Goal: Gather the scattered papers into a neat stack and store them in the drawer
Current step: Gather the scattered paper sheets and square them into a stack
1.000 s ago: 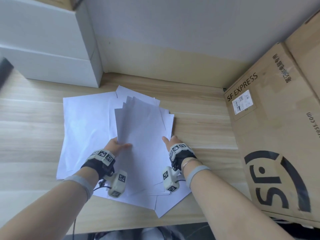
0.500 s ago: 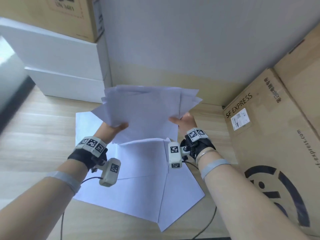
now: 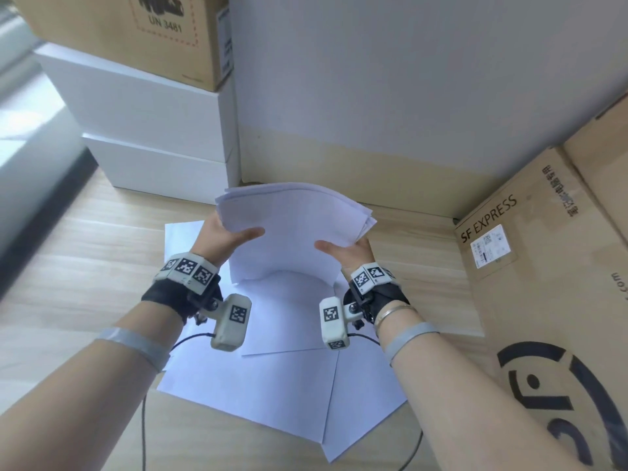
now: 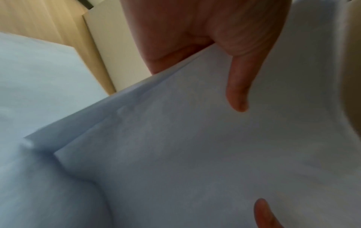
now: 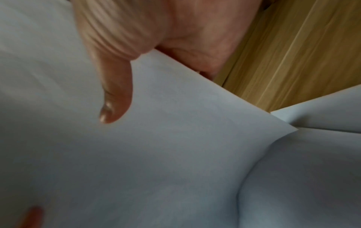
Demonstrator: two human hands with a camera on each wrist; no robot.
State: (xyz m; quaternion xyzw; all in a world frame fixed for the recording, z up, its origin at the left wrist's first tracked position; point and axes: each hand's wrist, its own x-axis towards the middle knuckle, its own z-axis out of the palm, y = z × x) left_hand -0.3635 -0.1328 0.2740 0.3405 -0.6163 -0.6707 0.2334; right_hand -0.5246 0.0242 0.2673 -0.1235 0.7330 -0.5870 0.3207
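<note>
A sheaf of white papers (image 3: 292, 229) stands upright on its lower edge over the desk, bowed slightly. My left hand (image 3: 224, 237) pinches its left edge, thumb across the front. My right hand (image 3: 350, 249) pinches the right edge the same way. In the left wrist view the thumb (image 4: 240, 86) lies on the sheaf (image 4: 195, 154); in the right wrist view the thumb (image 5: 115, 95) presses the sheaf (image 5: 156, 154). Several loose sheets (image 3: 282, 379) lie flat on the wooden desk (image 3: 85, 266) beneath. No drawer is in view.
White boxes (image 3: 153, 130) are stacked at the back left with a brown carton (image 3: 136, 32) on top. A large SF Express carton (image 3: 543, 300) fills the right side. A pale wall (image 3: 407, 96) closes the back.
Both hands lifted the gathered sheets off the desk, raised them upright and squared them; the fanned edges have come closer together. The loose sheets below stayed put.
</note>
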